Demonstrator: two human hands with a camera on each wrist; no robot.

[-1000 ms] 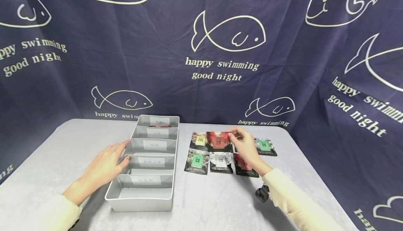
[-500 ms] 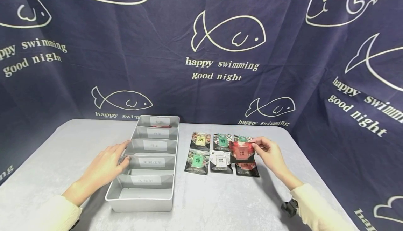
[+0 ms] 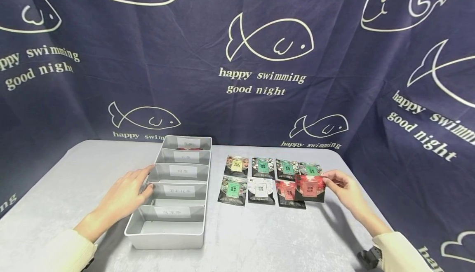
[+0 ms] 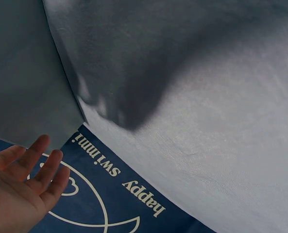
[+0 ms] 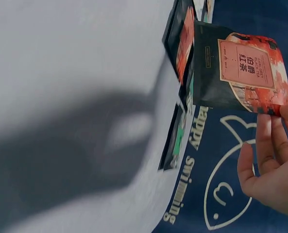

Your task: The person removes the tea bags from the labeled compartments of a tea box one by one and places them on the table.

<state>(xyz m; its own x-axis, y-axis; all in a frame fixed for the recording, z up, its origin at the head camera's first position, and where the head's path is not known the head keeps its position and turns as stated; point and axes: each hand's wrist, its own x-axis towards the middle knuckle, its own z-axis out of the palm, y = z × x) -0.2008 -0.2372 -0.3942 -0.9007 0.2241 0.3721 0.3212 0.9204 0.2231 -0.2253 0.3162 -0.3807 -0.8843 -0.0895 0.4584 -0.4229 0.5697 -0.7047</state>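
Between thumb and fingers, my right hand [image 3: 343, 187] pinches a red and black tea sachet [image 3: 310, 188] by its upper right edge. The right wrist view shows this sachet [image 5: 241, 70] printed "Earl Grey black tea", raised off the table. It overlaps another red sachet [image 3: 285, 193] in the head view. My left hand [image 3: 124, 193] rests against the left side of a grey divided box [image 3: 167, 239], its fingers relaxed at the rim. In the left wrist view that hand [image 4: 25, 189] has its fingers spread loosely, holding nothing.
Green-labelled sachets [image 3: 263, 167], a yellow-labelled one [image 3: 236, 165] and a white-labelled one [image 3: 261, 190] lie in two rows right of the box. Red packaging [image 3: 189, 148] shows in the box's farthest compartment. A dark blue printed cloth [image 3: 237, 111] hangs behind the table.
My right hand has carried the red sachet from the back row rightward and toward me, uncovering green-labelled sachets. The left hand and box have stayed put.
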